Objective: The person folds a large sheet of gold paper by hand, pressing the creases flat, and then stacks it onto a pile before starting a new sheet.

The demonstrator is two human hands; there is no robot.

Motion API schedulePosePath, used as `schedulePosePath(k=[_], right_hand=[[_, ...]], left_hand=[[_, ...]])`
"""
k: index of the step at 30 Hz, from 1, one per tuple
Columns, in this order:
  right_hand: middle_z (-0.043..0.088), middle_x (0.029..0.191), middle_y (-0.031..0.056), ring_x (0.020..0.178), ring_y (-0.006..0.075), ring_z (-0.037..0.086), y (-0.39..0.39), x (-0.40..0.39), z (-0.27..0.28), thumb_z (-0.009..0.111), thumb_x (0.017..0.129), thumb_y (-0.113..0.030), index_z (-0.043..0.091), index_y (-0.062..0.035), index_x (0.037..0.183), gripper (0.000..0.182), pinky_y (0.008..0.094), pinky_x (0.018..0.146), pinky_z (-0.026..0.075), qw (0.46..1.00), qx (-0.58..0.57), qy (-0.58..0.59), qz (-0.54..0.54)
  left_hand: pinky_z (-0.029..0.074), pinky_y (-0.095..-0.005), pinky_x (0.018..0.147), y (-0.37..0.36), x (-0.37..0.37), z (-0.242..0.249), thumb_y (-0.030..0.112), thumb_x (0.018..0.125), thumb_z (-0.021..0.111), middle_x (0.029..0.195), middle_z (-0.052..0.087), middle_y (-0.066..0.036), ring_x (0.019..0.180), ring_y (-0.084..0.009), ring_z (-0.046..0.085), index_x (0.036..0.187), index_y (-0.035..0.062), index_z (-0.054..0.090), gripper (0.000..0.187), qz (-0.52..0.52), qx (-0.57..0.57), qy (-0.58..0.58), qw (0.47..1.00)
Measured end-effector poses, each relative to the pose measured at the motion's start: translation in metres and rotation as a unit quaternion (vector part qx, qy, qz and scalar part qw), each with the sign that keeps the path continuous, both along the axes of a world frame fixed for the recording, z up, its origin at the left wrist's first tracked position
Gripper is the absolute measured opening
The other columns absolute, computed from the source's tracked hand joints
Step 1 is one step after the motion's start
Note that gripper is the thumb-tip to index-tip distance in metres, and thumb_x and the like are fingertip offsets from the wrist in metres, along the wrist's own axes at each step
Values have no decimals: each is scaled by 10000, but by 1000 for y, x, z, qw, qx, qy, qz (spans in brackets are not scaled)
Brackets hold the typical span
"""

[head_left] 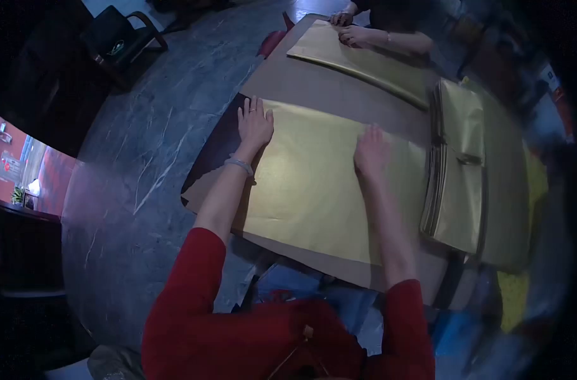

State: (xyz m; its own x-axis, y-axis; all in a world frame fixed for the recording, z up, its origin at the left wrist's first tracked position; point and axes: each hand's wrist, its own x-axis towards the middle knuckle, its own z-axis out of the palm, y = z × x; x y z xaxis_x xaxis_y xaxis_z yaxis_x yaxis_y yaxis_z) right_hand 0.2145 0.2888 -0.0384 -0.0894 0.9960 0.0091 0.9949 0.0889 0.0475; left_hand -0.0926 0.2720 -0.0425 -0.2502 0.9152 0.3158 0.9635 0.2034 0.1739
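Note:
A large gold paper sheet (307, 183) lies flat on the brown board in front of me. My left hand (255, 128) rests on the sheet's far left corner, fingers spread, a ring on one finger and a beaded bracelet at the wrist. Toward the sheet's right part, my right hand (372, 151) touches the gold surface; its fingers are slightly blurred but look extended, with nothing visible in them. To the right of it stands a stack of folded gold sheets (456, 190).
Across the board (314, 85), another person's hands (355, 33) press on a folded gold sheet (364, 60). Larger gold sheets (507, 190) lie beyond the stack at right. A black armchair (120, 44) stands on the marbled floor (152, 145) at upper left.

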Motion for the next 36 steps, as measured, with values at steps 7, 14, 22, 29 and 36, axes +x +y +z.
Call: schedulePosePath(k=[7,14,22,29,36], right_hand=[[230,1505,90,1395,229,201,-11,-153,4,281,979,-290,318,-71,1402,478,468,1127,143,975,67,155,144],[321,1469,60,1368,196,269,2,-187,7,278,979,-295,377,-97,1371,450,446,1121,176,937,34,222,266],[341,1457,54,1356,200,293,-1,-130,0,309,974,-285,382,-97,1368,443,395,1124,202,947,77,243,197],[313,1468,68,1369,199,258,-4,-22,4,265,989,-286,364,-70,1376,453,390,1124,198,976,81,191,70],[278,1488,69,1384,199,220,7,95,-12,239,993,-290,301,-69,1417,482,380,1135,156,982,92,146,-78]], left_hand=[[166,-469,1118,-4,4,7,323,935,351,1467,302,-135,1381,-292,224,1374,16,359,536,8,-9,-17,1000],[182,-474,1112,-3,0,5,287,937,335,1459,316,-141,1376,-292,238,1371,15,365,513,-1,-14,-7,1000],[165,-470,1120,-3,3,9,287,927,336,1474,290,-130,1385,-285,216,1378,16,355,526,12,-30,-30,999],[168,-474,1119,-1,1,9,303,934,323,1481,279,-119,1389,-279,205,1379,34,356,521,16,-40,-22,999],[151,-466,1129,-2,3,11,335,957,256,1497,253,-95,1401,-264,174,1407,49,316,537,28,-71,-1,997]])
